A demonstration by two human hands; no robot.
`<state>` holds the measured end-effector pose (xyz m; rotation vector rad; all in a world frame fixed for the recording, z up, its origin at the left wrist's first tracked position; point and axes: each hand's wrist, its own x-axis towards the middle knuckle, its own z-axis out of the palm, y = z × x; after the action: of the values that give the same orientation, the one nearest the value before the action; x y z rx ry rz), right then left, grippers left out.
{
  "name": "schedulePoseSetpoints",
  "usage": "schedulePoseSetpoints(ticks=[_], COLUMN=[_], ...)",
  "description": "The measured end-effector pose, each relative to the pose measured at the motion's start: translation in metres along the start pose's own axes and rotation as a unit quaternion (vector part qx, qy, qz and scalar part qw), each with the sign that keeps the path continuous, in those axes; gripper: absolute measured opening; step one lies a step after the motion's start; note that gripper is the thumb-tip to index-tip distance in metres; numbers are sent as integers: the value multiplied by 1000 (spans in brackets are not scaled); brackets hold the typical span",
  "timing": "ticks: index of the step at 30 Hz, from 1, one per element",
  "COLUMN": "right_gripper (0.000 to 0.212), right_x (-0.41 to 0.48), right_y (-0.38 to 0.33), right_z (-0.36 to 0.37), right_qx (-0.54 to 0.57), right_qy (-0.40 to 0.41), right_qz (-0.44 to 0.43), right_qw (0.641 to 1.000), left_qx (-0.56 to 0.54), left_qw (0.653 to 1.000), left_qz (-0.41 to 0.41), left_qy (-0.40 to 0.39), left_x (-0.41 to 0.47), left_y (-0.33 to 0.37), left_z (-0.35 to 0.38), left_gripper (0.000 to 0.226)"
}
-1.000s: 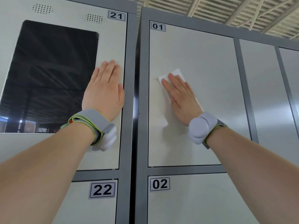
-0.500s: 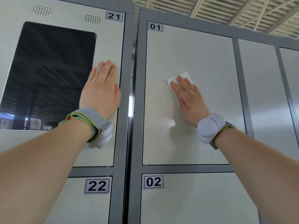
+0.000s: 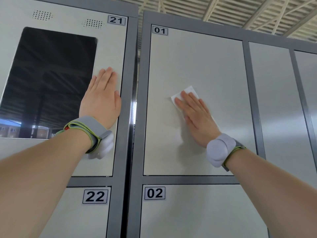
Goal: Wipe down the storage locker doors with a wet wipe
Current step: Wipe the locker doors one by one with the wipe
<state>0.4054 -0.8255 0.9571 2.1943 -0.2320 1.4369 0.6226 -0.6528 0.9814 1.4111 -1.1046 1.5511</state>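
Observation:
A white wet wipe (image 3: 187,92) lies flat against the pale locker door marked 01 (image 3: 197,62). My right hand (image 3: 197,115) presses it to the door with straight fingers, covering most of it. My left hand (image 3: 101,98) rests flat with fingers together on the door marked 21 (image 3: 111,48), just right of a dark screen (image 3: 49,79). Both wrists wear grey bands.
Doors 22 (image 3: 82,215) and 02 (image 3: 197,213) sit below. More unnumbered doors (image 3: 274,100) run to the right, split by grey frame bars (image 3: 130,117). A ribbed ceiling (image 3: 240,11) shows above the lockers.
My right hand has slid the wipe to the right and downward across door 01. My left hand has stayed flat on door 21.

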Motion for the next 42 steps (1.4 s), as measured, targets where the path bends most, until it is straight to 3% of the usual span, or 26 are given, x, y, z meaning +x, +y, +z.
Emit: schedulePoseSetpoints(ticks=[7, 13, 17, 25, 34, 42], right_gripper=[58, 58, 59, 60, 58, 55], right_x=[30, -6, -21, 12, -26, 0], right_y=[2, 3, 15, 31, 39, 61], right_z=[-11, -2, -4, -19, -13, -27], right_qx=[-20, 1, 14, -11, -7, -19], right_qy=[15, 9, -5, 11, 2, 24], right_qz=[98, 12, 5, 104, -17, 70], right_qw=[995, 1000, 1000, 994, 1000, 997], left_qx=[-6, 8, 4, -10, 42, 84], left_qw=[999, 995, 993, 997, 997, 995], left_qz=[-52, -96, -113, -67, -50, -38], left_qy=[-4, -30, -37, -43, -29, -39], left_x=[-1, -2, -2, -8, -19, -20], left_y=[15, 27, 38, 73, 79, 79], left_z=[3, 2, -4, 9, 20, 23], left_gripper=[51, 56, 56, 56, 62, 61])
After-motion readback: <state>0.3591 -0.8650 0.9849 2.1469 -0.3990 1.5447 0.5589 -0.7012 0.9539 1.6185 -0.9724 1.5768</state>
